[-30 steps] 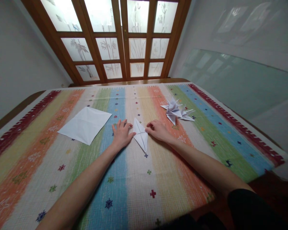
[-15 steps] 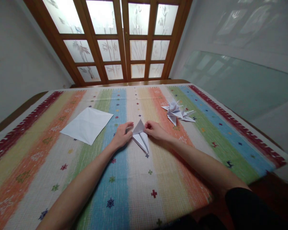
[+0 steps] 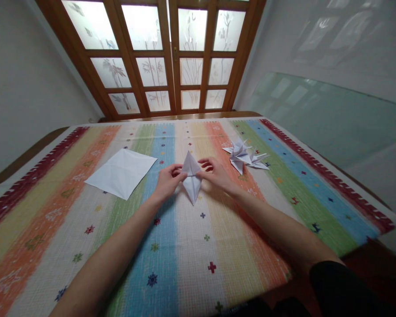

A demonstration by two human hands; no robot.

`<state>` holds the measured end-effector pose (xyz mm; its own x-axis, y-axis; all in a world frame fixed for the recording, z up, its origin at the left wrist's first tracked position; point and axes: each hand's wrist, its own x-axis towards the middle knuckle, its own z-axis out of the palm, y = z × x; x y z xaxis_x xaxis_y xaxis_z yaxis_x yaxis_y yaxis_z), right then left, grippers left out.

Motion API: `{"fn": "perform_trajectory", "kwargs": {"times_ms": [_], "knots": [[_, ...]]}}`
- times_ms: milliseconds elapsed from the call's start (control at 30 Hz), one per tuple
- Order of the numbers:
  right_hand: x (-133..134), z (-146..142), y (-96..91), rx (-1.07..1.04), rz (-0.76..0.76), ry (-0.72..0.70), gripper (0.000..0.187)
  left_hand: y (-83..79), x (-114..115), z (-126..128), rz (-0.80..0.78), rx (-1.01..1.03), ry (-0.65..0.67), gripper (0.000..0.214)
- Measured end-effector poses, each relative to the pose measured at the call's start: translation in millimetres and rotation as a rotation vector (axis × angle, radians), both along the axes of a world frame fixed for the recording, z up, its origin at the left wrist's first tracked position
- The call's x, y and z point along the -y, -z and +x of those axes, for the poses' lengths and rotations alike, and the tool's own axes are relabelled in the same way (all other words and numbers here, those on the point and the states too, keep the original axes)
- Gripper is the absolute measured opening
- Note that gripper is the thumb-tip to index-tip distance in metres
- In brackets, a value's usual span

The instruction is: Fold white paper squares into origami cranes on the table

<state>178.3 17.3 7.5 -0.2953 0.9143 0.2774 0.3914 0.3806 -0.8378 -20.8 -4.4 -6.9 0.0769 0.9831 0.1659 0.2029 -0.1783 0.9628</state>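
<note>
A white, diamond-shaped folded paper (image 3: 191, 178) is held just above the striped tablecloth (image 3: 185, 246) between both hands. My left hand (image 3: 167, 179) pinches its left corner with thumb and fingers. My right hand (image 3: 214, 174) pinches the right corner, fingers curled. The paper's lower point hangs down toward the cloth.
A flat creased white sheet (image 3: 121, 172) lies to the left of my hands. Finished white origami figures (image 3: 244, 156) sit to the right on the orange and green stripes. Wooden glazed doors (image 3: 171, 57) stand beyond the table's far edge. A wall runs along the right.
The folded paper lay flat under both hands; both hands have lifted it off the cloth and now hold it by its side corners.
</note>
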Motion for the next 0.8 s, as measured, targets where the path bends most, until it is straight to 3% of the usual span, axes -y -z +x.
{"fn": "perform_trajectory", "kwargs": {"times_ms": [100, 233, 333, 467, 567, 700, 800], "knots": [[2, 2, -3.6, 0.015, 0.034, -0.07, 0.013, -10.3, 8, 0, 0.211, -0.133, -0.045, 0.015], [3, 9, -3.9, 0.129, 0.385, -0.04, 0.015, -15.6, 12, -6, 0.647, -0.426, -0.074, 0.015], [1, 14, 11.4, 0.244, 0.594, -0.137, 0.019, -2.7, 8, -14, 0.788, -0.637, 0.024, 0.016], [3, 19, 38.7, 0.365, 0.648, -0.281, 0.018, 21.4, 3, -22, 0.685, -0.824, 0.26, 0.017], [7, 19, 46.2, 0.366, 0.507, -0.331, 0.026, 25.8, 4, -21, 0.552, -0.86, 0.26, 0.022], [6, 12, 41.8, 0.296, 0.218, -0.164, 0.019, 17.5, 3, -11, 0.42, -0.89, 0.197, 0.015], [2, 6, 40.2, 0.296, 0.121, 0.012, 0.019, 14.8, 0, -4, 0.324, -0.907, 0.103, 0.014]]}}
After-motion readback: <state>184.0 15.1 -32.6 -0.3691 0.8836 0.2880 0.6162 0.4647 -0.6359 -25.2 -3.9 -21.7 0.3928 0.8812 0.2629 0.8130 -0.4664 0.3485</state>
